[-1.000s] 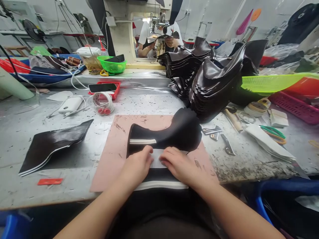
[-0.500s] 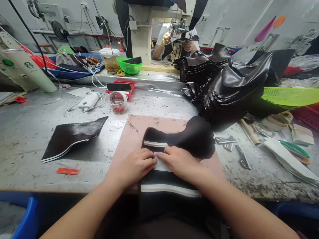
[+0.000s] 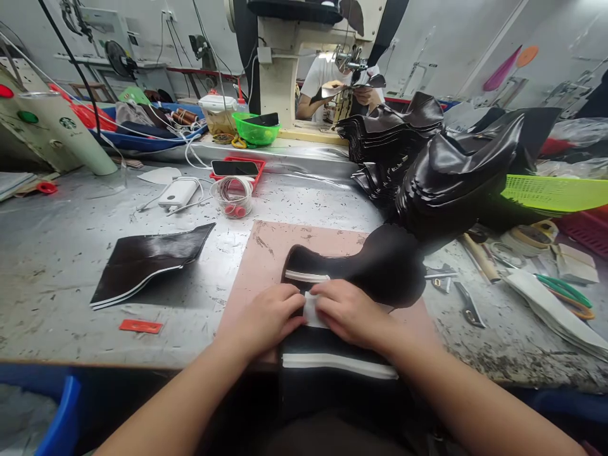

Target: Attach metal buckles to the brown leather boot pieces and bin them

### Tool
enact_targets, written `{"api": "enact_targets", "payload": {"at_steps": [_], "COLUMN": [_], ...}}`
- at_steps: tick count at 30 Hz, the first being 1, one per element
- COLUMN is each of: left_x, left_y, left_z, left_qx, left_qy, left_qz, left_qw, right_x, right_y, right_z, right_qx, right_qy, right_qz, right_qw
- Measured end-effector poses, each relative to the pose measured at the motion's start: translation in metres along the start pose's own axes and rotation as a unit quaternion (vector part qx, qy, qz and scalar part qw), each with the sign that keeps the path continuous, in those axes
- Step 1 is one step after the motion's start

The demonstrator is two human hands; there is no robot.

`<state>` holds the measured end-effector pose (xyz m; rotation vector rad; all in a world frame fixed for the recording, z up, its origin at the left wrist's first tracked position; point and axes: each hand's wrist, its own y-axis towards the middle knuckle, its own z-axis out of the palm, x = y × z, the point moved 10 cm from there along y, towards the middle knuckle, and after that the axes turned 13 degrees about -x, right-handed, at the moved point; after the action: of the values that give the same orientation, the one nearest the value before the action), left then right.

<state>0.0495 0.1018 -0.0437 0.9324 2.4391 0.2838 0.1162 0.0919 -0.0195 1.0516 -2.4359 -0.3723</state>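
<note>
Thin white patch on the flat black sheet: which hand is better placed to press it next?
Probably the right hand: its fingers overlap the thin white patch, while the left hand sits at its left edge.

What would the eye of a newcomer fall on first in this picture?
Probably first on the glossy dark pile, behind the pink board and to its right. Next come the left hand and right hand, close together at a white patch on the black piece. The lime basket at the far right also stands out.
</note>
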Motion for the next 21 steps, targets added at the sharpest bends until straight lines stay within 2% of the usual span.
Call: {"api": "enact_targets", "payload": {"at_steps": [2,4,6,8,10,12,14,16,18,19,21], "left_x": [-0.003,-0.007,-0.014,-0.029,-0.057,-0.09,-0.11,-0.111,-0.105,-0.104,-0.108], "left_y": [-0.002,0.0,0.007,0.021,0.036,0.043,0.042,0.043,0.046,0.047,0.049], "left_z": [-0.002,-0.005,-0.005,-0.001,0.01,0.028,0.048,0.068,0.078,0.078,0.067], "left_qx": [0.0,0.008,0.031,0.054,0.065,0.073,0.096,0.127,0.15,0.157,0.149], "left_qy": [0.014,0.031,0.068,0.118,0.12,0.054,-0.016,-0.045,-0.049,-0.044,-0.024], "left_qz": [0.019,0.033,0.049,0.089,0.165,0.262,0.325,0.332,0.32,0.317,0.328], "left_qw": [1.0,0.999,0.996,0.988,0.977,0.961,0.941,0.934,0.934,0.934,0.933], "right_x": [-0.003,-0.027,-0.048,-0.051,-0.042,-0.039,-0.054,-0.077,-0.096,-0.102,-0.106], "right_y": [-0.032,-0.08,-0.138,-0.188,-0.216,-0.217,-0.198,-0.17,-0.14,-0.125,-0.094], "right_z": [-0.019,-0.04,-0.057,-0.057,-0.051,-0.051,-0.06,-0.072,-0.078,-0.078,-0.077], "right_qx": [-0.036,-0.056,-0.052,0.03,0.125,0.16,0.11,0.007,-0.079,-0.102,-0.111], "right_qy": [0.081,0.106,0.092,0.105,0.134,0.143,0.113,0.065,0.021,0.003,-0.032], "right_qz": [0.024,0.152,0.291,0.383,0.423,0.436,0.449,0.454,0.436,0.419,0.377], "right_qw": [0.996,0.981,0.951,0.917,0.888,0.874,0.88,0.889,0.896,0.902,0.919]}}
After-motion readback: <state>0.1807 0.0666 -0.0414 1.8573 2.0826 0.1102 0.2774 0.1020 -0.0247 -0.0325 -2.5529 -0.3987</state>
